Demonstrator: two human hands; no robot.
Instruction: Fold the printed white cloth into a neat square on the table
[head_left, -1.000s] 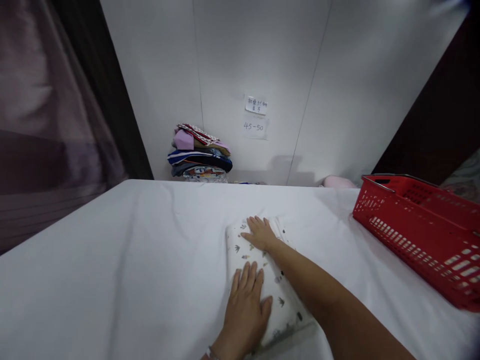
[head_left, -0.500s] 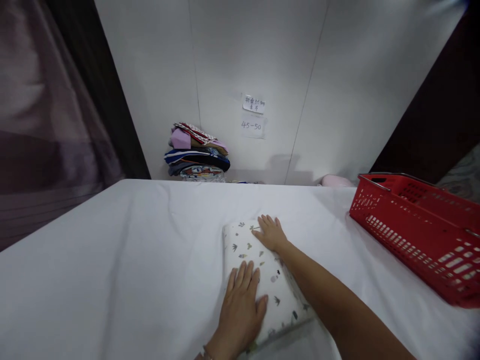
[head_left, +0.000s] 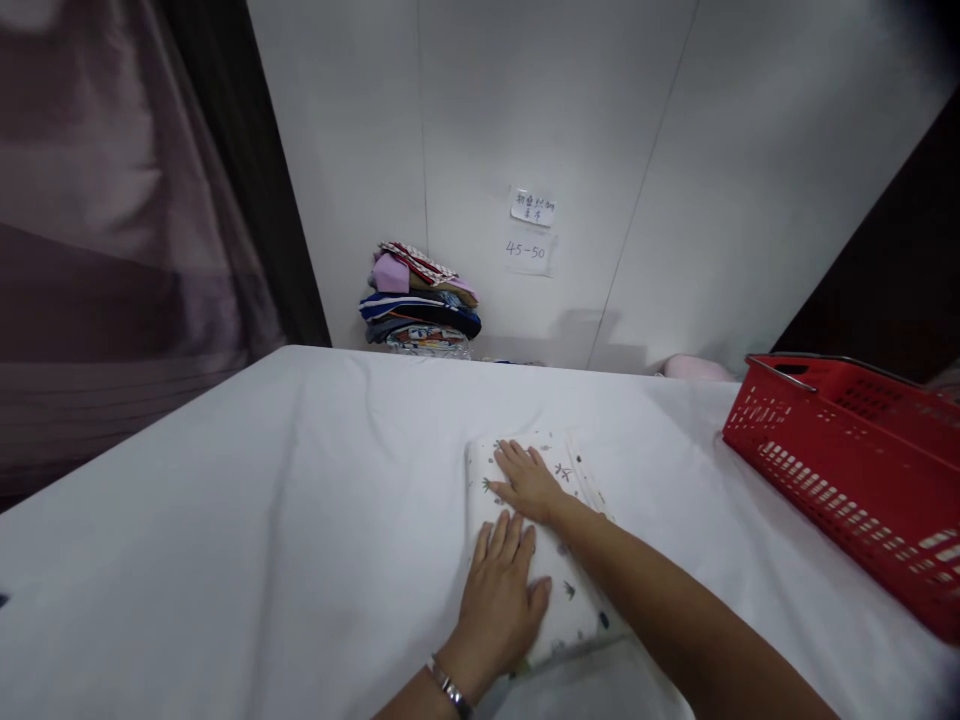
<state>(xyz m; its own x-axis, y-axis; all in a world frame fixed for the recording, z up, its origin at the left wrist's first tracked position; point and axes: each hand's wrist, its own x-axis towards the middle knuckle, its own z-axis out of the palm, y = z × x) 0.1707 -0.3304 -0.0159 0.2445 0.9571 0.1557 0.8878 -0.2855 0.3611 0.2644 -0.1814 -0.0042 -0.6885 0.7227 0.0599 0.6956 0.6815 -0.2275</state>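
Note:
A folded white cloth with small printed motifs [head_left: 570, 470] lies on the white-covered table [head_left: 262, 520]. My left hand [head_left: 502, 590] rests flat on its near half, fingers stretched out and together. On the far half, my right hand [head_left: 529, 480] presses flat, fingers spread slightly, its forearm crossing the cloth from the lower right. Neither hand grips anything.
A red plastic basket [head_left: 855, 470] stands at the table's right edge. A stack of folded colourful clothes [head_left: 420, 300] sits against the white wall behind the table, beside two paper notes [head_left: 531, 230]. A pink item [head_left: 694, 367] lies near the wall. A dark curtain [head_left: 112, 220] hangs at left.
My right hand has slid back from the cloth's far right corner toward its left middle. My left hand stays flat on the near half. The view shifted slightly.

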